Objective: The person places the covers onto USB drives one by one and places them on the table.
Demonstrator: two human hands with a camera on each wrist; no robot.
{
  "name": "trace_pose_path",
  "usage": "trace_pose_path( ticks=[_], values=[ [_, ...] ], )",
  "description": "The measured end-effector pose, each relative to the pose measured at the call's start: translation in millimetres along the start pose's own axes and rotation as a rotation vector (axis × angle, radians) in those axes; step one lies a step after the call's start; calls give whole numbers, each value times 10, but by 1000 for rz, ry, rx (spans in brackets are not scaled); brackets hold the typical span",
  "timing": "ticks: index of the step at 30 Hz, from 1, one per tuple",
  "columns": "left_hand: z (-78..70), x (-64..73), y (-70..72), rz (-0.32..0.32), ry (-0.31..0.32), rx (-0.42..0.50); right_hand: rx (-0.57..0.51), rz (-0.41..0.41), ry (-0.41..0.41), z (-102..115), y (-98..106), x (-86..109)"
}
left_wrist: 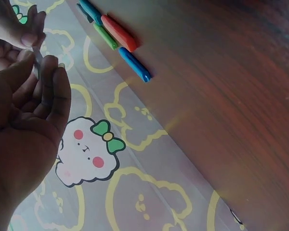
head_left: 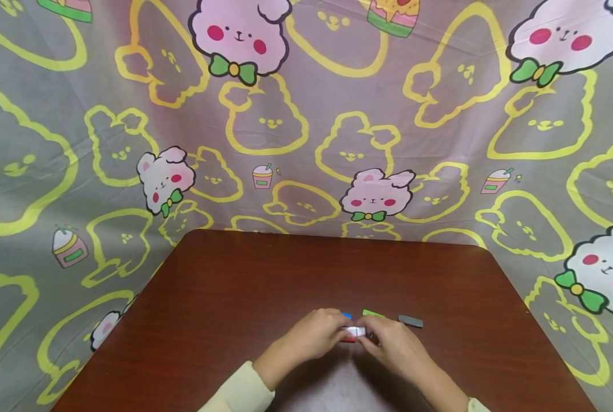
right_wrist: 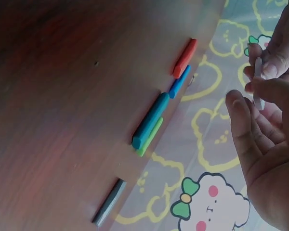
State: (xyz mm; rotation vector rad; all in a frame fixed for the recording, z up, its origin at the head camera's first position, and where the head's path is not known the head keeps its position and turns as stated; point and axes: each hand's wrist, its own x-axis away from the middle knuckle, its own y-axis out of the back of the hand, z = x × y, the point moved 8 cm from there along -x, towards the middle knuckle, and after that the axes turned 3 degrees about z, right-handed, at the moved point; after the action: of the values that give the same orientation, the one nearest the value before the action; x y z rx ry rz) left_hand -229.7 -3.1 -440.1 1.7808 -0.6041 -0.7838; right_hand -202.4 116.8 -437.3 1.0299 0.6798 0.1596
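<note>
Above the table, a short white modelling-clay stick [head_left: 356,331] is pinched between both hands. My left hand [head_left: 310,336] holds its left end with thumb and fingers, while my right hand [head_left: 400,348] grips the right end. In the right wrist view the white stick [right_wrist: 258,67] shows edge-on and thin. Beneath and beyond the hands lie a red stick [right_wrist: 185,58], a blue stick [right_wrist: 180,82], a teal stick [right_wrist: 150,121], a light green stick [right_wrist: 156,136] and a dark grey stick [right_wrist: 109,202]. In the head view the hands partly cover several of them.
The brown wooden table [head_left: 265,274] carries the coloured sticks near its middle right. A patterned cloth [head_left: 296,137] with bunny drawings hangs behind the table and along both sides.
</note>
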Motion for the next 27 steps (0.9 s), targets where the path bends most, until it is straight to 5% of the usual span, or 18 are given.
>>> trace_pose_path(
  ticks=[12,27],
  values=[
    [216,162,-62,102,122,-1,10,44,-161,-336,94,99],
    [518,414,-58,122,195,-1,48,66,-269,-778,197,355]
  ],
)
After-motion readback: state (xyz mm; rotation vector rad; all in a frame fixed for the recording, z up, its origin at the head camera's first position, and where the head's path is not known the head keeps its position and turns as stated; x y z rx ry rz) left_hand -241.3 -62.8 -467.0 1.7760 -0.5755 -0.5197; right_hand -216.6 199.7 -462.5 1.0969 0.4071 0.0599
